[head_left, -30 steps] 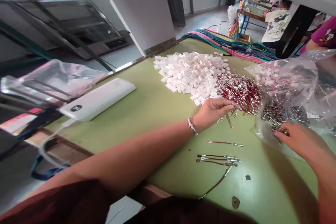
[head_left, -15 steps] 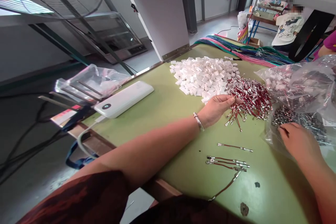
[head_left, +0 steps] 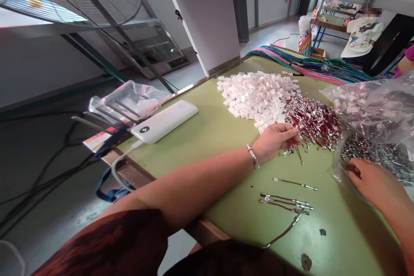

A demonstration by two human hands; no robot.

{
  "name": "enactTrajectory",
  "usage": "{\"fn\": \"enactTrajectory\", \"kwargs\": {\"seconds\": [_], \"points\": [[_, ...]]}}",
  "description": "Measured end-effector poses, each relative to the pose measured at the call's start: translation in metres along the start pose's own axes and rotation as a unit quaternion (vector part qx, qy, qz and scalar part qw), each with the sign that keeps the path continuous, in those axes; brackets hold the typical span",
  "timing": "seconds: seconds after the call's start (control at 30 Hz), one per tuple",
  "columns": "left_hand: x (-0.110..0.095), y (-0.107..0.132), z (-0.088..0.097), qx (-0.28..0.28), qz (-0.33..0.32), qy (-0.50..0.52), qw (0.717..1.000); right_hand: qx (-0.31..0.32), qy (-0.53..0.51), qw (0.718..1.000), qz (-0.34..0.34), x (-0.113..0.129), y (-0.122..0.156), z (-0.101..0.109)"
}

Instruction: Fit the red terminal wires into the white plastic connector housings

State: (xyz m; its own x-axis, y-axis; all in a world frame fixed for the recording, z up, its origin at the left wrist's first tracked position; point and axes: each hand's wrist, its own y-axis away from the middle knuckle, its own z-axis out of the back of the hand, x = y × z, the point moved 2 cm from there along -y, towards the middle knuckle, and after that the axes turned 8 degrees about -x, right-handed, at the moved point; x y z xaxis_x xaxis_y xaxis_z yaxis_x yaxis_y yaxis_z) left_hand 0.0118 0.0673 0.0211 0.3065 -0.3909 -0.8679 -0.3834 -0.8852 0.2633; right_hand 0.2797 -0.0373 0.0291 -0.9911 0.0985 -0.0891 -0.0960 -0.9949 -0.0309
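Note:
My left hand (head_left: 277,139) pinches a few short red wires with metal terminals at the near edge of the red wire pile (head_left: 313,121). Just behind that pile lies a heap of small white connector housings (head_left: 255,94). My right hand (head_left: 375,183) reaches into a clear plastic bag (head_left: 371,112) of more wired parts, fingers curled and partly hidden by the plastic. Several single red wires (head_left: 286,200) lie in a row on the green table (head_left: 213,138) between my hands.
A white power bank (head_left: 164,121) with a cable sits near the table's left edge, beside a crumpled plastic bag (head_left: 129,99). Coloured cable bundles (head_left: 307,65) lie at the far end. A person (head_left: 362,36) stands at another bench behind. A fan cage is at upper left.
My head has turned, shifting the scene right and down. My left hand has drawn a few wires out of the pile toward me. My right hand stays in the bag.

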Motion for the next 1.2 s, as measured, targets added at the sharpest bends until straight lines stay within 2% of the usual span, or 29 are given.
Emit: {"fn": "enactTrajectory", "kwargs": {"seconds": [0.17, 0.27, 0.33, 0.43, 0.53, 0.6, 0.7, 0.87, 0.93, 0.97, 1.03, 1.1, 1.13, 1.17, 1.2], "points": [[0.0, 0.002, -0.001, 0.005, 0.008, -0.011, 1.0, -0.069, 0.018, 0.997, 0.006, 0.008, -0.001, -0.008], [-0.001, 0.004, -0.002, 0.013, -0.004, -0.026, 1.0, -0.086, -0.013, 0.996, -0.035, 0.012, -0.001, -0.001], [-0.001, 0.007, -0.005, 0.021, -0.017, -0.056, 0.998, -0.11, -0.081, 0.988, -0.073, 0.019, 0.001, 0.008], [0.002, 0.015, -0.01, 0.057, -0.041, -0.139, 0.988, -0.141, -0.26, 0.952, -0.083, 0.041, 0.009, 0.021], [0.007, 0.023, -0.017, 0.117, -0.085, -0.211, 0.967, -0.128, -0.447, 0.881, -0.092, 0.069, 0.019, 0.027], [0.011, 0.026, -0.019, 0.146, -0.102, -0.234, 0.956, -0.109, -0.516, 0.845, -0.09, 0.083, 0.024, 0.027], [0.016, 0.029, -0.021, 0.166, -0.104, -0.259, 0.946, -0.092, -0.543, 0.831, -0.083, 0.094, 0.027, 0.024], [0.016, 0.029, -0.021, 0.176, -0.111, -0.317, 0.925, -0.093, -0.535, 0.838, -0.056, 0.094, 0.024, 0.023], [0.015, 0.029, -0.018, 0.174, -0.168, -0.391, 0.888, -0.076, -0.514, 0.853, -0.044, 0.093, 0.023, 0.023], [0.014, 0.03, -0.016, 0.176, -0.217, -0.437, 0.855, -0.057, -0.507, 0.859, -0.043, 0.093, 0.024, 0.021], [0.015, 0.033, -0.014, 0.202, -0.333, -0.517, 0.762, 0.002, -0.512, 0.857, -0.053, 0.097, 0.027, 0.014], [0.018, 0.035, -0.012, 0.239, -0.415, -0.557, 0.679, 0.058, -0.539, 0.837, -0.08, 0.102, 0.032, 0.008], [0.019, 0.036, -0.011, 0.247, -0.433, -0.561, 0.66, 0.076, -0.551, 0.825, -0.097, 0.105, 0.034, 0.007], [0.02, 0.036, -0.011, 0.25, -0.441, -0.559, 0.656, 0.084, -0.555, 0.82, -0.109, 0.106, 0.035, 0.007], [0.021, 0.035, -0.01, 0.245, -0.439, -0.553, 0.664, 0.084, -0.548, 0.825, -0.112, 0.106, 0.035, 0.009]]}}
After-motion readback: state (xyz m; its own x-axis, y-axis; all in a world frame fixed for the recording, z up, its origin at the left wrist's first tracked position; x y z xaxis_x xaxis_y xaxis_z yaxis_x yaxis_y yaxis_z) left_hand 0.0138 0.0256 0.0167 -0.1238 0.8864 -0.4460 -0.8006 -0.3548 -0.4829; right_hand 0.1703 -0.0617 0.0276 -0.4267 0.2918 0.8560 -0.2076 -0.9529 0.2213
